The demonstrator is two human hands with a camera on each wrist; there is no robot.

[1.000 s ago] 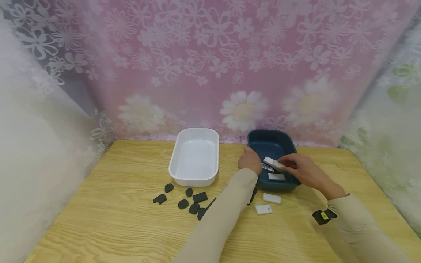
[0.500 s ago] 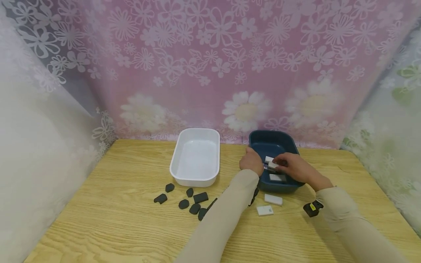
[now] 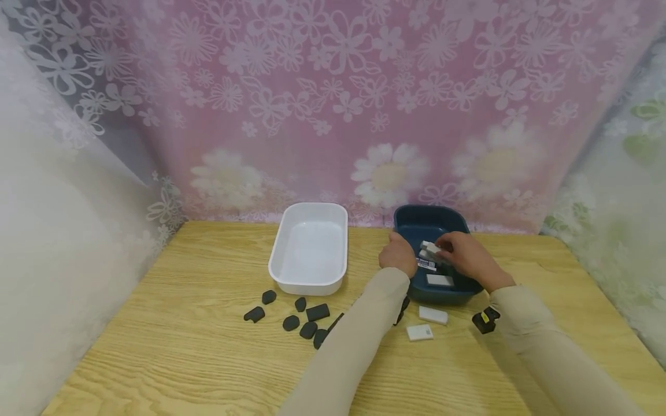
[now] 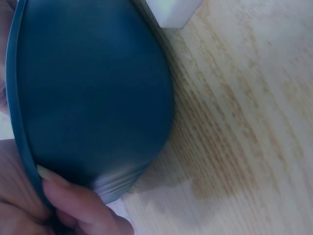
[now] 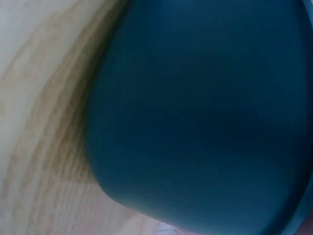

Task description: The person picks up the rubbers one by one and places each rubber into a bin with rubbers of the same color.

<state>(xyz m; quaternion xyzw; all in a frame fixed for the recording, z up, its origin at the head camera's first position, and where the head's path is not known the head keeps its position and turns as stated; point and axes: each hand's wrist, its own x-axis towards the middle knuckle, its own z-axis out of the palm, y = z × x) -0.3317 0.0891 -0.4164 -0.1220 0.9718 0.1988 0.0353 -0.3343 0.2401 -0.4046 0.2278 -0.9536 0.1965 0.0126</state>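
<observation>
Both clamp: our left grip (image 3: 398, 255), presumably for steadiness, a blue oblong plastic tub (image 3: 428, 231) at nine o'clock; right grip (image 3: 466, 257), a white rectangular block (image 3: 432, 247).

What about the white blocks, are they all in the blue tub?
No, in the head view two white blocks lie on the table in front of the blue tub.

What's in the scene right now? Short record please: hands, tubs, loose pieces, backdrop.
left hand: grips the blue tub by its rim
right hand: pinches a white block at the blue tub
white tub: on the table, left of the blue tub
loose white: two white blocks in front of the blue tub
loose black: several black pieces, exact count unclear behind the left sleeve
backdrop: pink floral curtain
</observation>
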